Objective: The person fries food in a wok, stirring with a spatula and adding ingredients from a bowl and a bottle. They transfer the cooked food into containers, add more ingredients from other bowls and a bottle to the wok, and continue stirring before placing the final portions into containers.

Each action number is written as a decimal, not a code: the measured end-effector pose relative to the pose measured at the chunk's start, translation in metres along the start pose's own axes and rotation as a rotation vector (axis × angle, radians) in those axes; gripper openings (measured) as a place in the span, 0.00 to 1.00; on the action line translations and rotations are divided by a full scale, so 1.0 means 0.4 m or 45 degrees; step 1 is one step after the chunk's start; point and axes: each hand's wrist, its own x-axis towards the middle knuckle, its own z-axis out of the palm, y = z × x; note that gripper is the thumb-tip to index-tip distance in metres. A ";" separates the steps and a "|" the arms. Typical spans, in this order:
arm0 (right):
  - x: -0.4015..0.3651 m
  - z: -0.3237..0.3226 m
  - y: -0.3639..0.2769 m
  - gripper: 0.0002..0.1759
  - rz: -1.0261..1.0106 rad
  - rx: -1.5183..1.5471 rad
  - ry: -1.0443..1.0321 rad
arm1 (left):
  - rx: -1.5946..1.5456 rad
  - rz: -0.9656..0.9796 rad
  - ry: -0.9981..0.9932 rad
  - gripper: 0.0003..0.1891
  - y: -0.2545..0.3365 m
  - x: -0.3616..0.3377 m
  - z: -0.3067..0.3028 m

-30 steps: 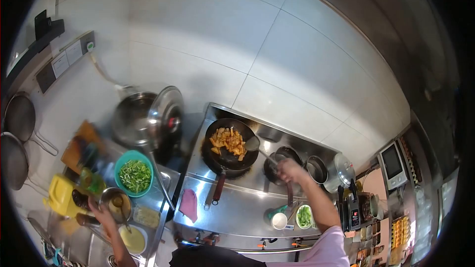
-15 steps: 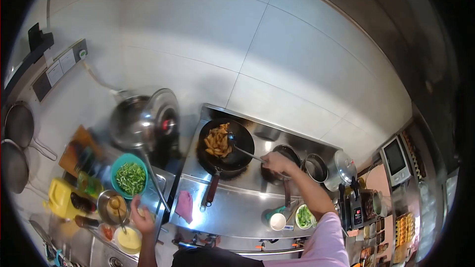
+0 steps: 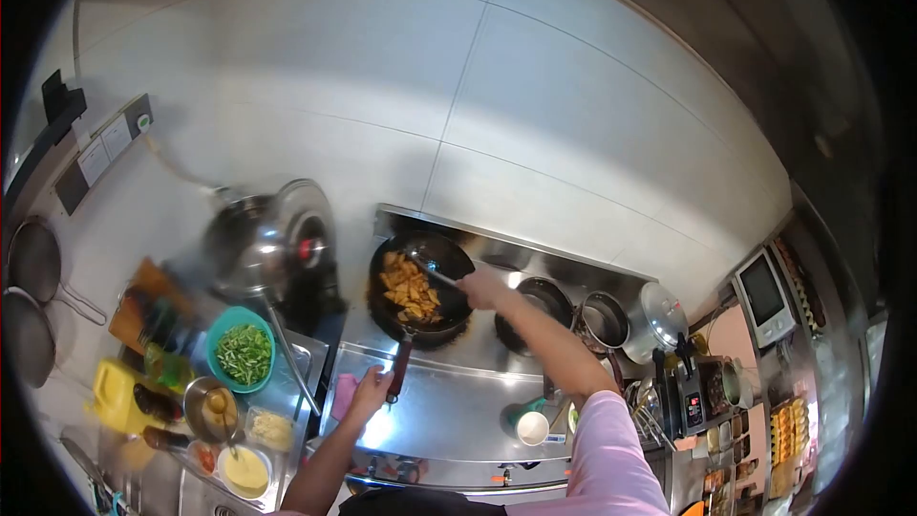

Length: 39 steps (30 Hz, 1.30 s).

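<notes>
A dark wok [image 3: 451, 266] is seen on a stainless cooktop [image 3: 449, 411], just left of the picture's centre, with orange-brown food pieces [image 3: 409, 287] heaped on its floor towards nine o'clock. The right hand [image 3: 482, 289] is held at the wok's three o'clock rim, closed in a fist around the handle of a ladle [image 3: 432, 274]. The ladle's far end is pushed in among the food; its bowl is too blurred to be made out. The pink-sleeved arm is stretched in from the picture's five o'clock.

The wok handle [image 3: 399, 370], reddish-brown, is pointed down to six o'clock. The left hand [image 3: 371, 387] is laid at its lower end, fingers curled loosely and touching it. Whether a full grip has been taken cannot be told from this view. A pink cloth [image 3: 342, 396] is spread on the steel just beside that hand, at its nine o'clock.

At the wok's eight o'clock, a teal bowl [image 3: 216, 336] filled with chopped greens [image 3: 245, 354] is set on the counter. A steel pot [image 3: 250, 241] with its lid tilted against it is seen at ten o'clock. A second dark pan [image 3: 546, 298] is placed at the wok's three o'clock, with a smaller steel pot [image 3: 604, 321] beyond it. A white cup [image 3: 530, 428] is stood near the cooktop's front edge, at five o'clock.
</notes>
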 end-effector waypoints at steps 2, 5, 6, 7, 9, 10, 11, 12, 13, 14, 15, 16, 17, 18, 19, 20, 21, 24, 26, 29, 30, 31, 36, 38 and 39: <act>-0.086 -0.026 -0.078 0.14 -0.024 -0.101 0.022 | -0.012 -0.136 -0.097 0.25 0.012 0.074 0.044; -0.223 -0.087 -0.147 0.14 -0.027 -0.118 0.092 | -0.547 -0.411 -0.432 0.21 -0.039 0.164 0.104; -0.288 -0.144 -0.161 0.13 -0.016 -0.078 0.063 | -0.534 -0.534 -0.479 0.14 -0.018 0.164 0.107; -0.345 -0.188 -0.169 0.13 -0.009 -0.038 0.034 | -0.548 -0.553 -0.521 0.13 -0.019 0.166 0.117; -0.429 -0.229 -0.160 0.09 0.123 0.027 -0.087 | -0.572 -0.582 -0.595 0.11 -0.018 0.187 0.131; -0.469 -0.259 -0.171 0.09 0.133 0.039 -0.131 | -0.580 -0.586 -0.616 0.11 -0.003 0.191 0.131; -0.508 -0.291 -0.185 0.09 0.142 0.051 -0.178 | -0.591 -0.591 -0.638 0.12 0.028 0.196 0.129; -0.528 -0.305 -0.193 0.09 0.153 0.059 -0.225 | -0.604 -0.593 -0.661 0.14 0.063 0.203 0.129; -0.518 -0.273 -0.194 0.10 0.180 0.133 -0.204 | -0.571 -0.537 -0.650 0.15 0.097 0.213 0.130; -0.490 -0.201 -0.198 0.10 0.210 0.211 -0.186 | -0.537 -0.486 -0.642 0.17 0.127 0.216 0.132; -0.464 -0.124 -0.208 0.10 0.236 0.289 -0.170 | -0.505 -0.437 -0.632 0.18 0.150 0.202 0.137; -0.428 -0.060 -0.218 0.10 0.232 0.325 -0.168 | -0.329 -0.369 -0.555 0.19 0.205 0.148 0.129; -0.447 -0.045 -0.235 0.10 0.270 0.346 -0.106 | -0.363 -0.070 -0.536 0.20 0.120 0.129 0.144; -0.471 -0.033 -0.251 0.10 0.309 0.369 -0.045 | -0.345 -0.209 -0.481 0.17 0.086 0.089 0.154; -0.498 -0.021 -0.269 0.10 0.345 0.396 0.004 | -0.438 -0.264 -0.430 0.10 0.093 0.012 0.139; -0.529 -0.024 -0.281 0.14 0.306 0.385 -0.071 | -0.426 -0.335 -0.351 0.06 0.006 -0.015 0.139; -0.554 -0.046 -0.276 0.18 0.274 0.358 -0.121 | -0.247 -0.299 -0.360 0.07 0.024 -0.065 0.111; -0.463 0.022 -0.299 0.23 0.285 0.432 -0.155 | -0.359 -0.358 -0.416 0.08 0.078 -0.035 0.103; -0.418 0.003 -0.281 0.22 0.289 0.447 -0.131 | -0.426 -0.286 -0.517 0.12 0.167 0.020 0.091; -0.461 -0.099 -0.270 0.19 0.240 0.411 -0.176 | -0.441 -0.492 -0.561 0.15 0.210 -0.027 0.030; -0.481 -0.144 -0.271 0.18 0.225 0.377 -0.184 | -0.374 -0.457 -0.567 0.16 0.208 -0.019 0.022; -0.501 -0.156 -0.284 0.17 0.203 0.349 -0.207 | -0.350 -0.354 -0.637 0.16 0.166 0.033 0.038; -0.431 -0.028 -0.276 0.20 0.369 0.424 -0.071 | -0.359 -0.218 -0.535 0.14 0.139 0.038 0.078; -0.477 -0.037 -0.271 0.21 0.321 0.431 -0.004 | -0.312 -0.274 -0.421 0.14 0.108 -0.050 0.068; -0.503 -0.041 -0.288 0.21 0.296 0.438 -0.061 | -0.266 -0.312 -0.362 0.14 0.078 -0.092 0.067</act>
